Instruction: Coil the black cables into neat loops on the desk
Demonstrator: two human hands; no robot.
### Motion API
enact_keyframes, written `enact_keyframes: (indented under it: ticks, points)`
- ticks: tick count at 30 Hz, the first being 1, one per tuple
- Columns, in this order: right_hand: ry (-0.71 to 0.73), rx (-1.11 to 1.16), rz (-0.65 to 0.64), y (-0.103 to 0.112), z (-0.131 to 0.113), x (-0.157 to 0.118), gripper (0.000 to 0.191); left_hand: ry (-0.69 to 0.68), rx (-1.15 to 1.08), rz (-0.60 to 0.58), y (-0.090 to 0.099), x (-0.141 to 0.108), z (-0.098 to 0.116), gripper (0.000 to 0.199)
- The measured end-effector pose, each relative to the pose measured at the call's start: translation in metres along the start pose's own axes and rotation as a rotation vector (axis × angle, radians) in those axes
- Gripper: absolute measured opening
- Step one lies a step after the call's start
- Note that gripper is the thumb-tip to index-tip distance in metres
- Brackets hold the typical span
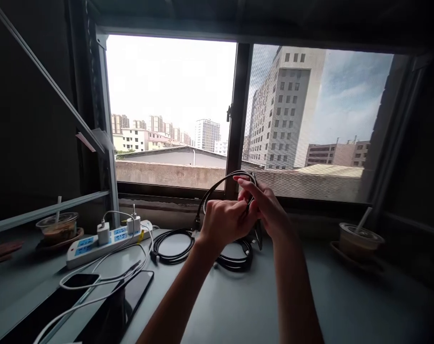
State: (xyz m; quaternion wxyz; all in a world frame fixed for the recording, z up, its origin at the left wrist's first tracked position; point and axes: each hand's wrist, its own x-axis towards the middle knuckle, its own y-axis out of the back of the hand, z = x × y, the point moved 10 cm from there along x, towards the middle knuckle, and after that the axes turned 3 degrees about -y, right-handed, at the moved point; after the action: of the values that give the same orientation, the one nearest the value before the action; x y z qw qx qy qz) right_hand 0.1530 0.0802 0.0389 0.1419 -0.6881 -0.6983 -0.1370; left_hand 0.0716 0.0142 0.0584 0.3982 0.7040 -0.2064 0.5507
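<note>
Both my hands are raised over the desk in front of the window, close together around a looped black cable (210,189). My left hand (226,220) is closed, its fingers wrapped on the cable near the bottom of the loop. My right hand (265,203) touches it from the right, fingers bent round the upper right side of the loop. Part of the cable hangs below my right hand. On the desk behind lie two coiled black cables, one on the left (172,260) and one partly hidden by my left forearm (236,263).
A white power strip (111,243) with plugged-in chargers and white cables (95,284) stands at the left. Dark flat devices (109,306) lie at the front left. Drink cups stand at the far left (59,227) and the right (360,240).
</note>
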Motion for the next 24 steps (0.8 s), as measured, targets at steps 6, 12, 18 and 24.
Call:
enact_keyframes:
  ticks: [6,12,18,24]
  points:
    - [0.116,-0.292,0.022,0.023,-0.004,0.000,0.029,0.454,0.068,0.299,0.054,-0.001,-0.040,0.017]
    - [0.336,-0.494,0.137,0.033,-0.027,-0.007,0.022,0.422,-0.075,-0.055,0.020,-0.004,-0.075,0.076]
    - [0.584,-0.447,0.404,0.035,-0.066,-0.039,0.019,0.635,-0.376,-0.124,-0.030,-0.026,-0.112,0.032]
    - [0.521,-0.315,0.375,0.024,-0.027,0.005,0.020,0.981,-0.970,0.334,-0.019,-0.043,-0.131,0.049]
